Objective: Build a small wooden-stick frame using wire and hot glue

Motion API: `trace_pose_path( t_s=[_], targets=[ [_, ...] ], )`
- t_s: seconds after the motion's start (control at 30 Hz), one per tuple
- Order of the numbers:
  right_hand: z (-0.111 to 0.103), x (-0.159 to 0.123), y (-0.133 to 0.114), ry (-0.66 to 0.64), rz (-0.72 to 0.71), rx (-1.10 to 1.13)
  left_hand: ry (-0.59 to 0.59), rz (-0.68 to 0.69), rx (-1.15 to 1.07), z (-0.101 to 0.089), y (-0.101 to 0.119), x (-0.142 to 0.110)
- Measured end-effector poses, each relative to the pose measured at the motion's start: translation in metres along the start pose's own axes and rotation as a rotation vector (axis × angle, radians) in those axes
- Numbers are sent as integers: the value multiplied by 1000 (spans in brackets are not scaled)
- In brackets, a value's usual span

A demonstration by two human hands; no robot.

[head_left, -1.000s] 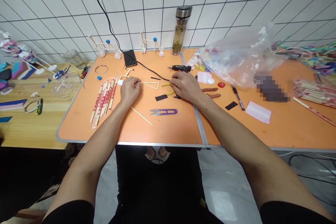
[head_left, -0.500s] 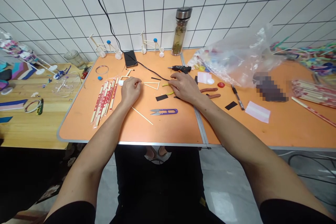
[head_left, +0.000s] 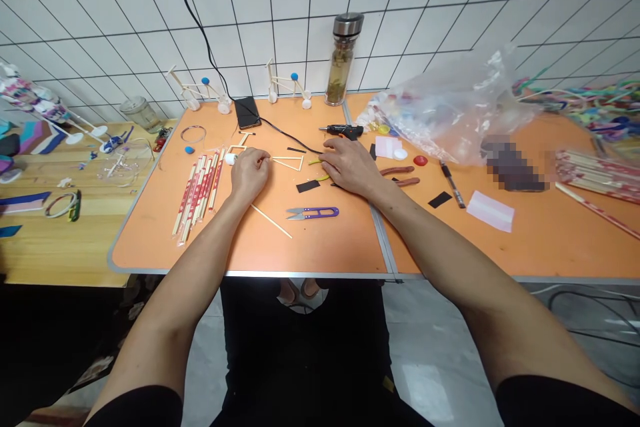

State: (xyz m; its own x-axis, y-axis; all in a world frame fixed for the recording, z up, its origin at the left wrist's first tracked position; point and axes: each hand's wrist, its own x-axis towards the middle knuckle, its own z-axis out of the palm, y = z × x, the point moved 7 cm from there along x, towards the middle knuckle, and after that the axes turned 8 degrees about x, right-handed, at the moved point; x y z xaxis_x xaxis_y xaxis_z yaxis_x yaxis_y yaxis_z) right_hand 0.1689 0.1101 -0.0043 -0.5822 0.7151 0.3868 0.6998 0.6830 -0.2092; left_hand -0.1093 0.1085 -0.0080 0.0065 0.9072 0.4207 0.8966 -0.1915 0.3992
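Observation:
My left hand (head_left: 250, 175) is curled at the middle of the orange table (head_left: 150, 240), its fingers closed around something mostly hidden. A small white piece (head_left: 230, 159) pokes out beside it. A thin wooden stick (head_left: 271, 221) runs out from under that hand. My right hand (head_left: 349, 167) rests with its fingertips over a curved yellow-green piece (head_left: 314, 162), which it partly covers. Between my hands lies a triangle of thin sticks (head_left: 289, 162), and a square of black sheet (head_left: 308, 185) sits just below it.
Wrapped chopsticks (head_left: 197, 190) lie left of my left hand. Purple-handled thread snips (head_left: 313, 213) lie below my hands. A hot glue gun (head_left: 343, 130), a black cable (head_left: 290, 133), a phone (head_left: 247, 112), stick models (head_left: 285, 83) and a plastic bag (head_left: 450, 107) stand beyond them.
Both hands stay almost in place, and my right hand covers a little more of the yellow-green piece. The view has shifted slightly.

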Motion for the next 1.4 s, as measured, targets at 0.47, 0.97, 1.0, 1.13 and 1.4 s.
trace_pose_path(
  t_s=[0.47,0.97,1.0,1.13,1.4],
  targets=[
    [2,1,1,7,7,19,-11,-12,12,1,2,-1],
    [-2,1,0,-26,9,35,-7,-12,-11,0,5,-2],
    [-2,1,0,-24,9,35,-5,-10,-13,0,5,-2],
    [1,0,2,-18,4,32,-14,-11,-11,-1,5,-2],
    [5,-1,5,18,-12,23,-10,4,-1,0,5,-1]
  ],
)
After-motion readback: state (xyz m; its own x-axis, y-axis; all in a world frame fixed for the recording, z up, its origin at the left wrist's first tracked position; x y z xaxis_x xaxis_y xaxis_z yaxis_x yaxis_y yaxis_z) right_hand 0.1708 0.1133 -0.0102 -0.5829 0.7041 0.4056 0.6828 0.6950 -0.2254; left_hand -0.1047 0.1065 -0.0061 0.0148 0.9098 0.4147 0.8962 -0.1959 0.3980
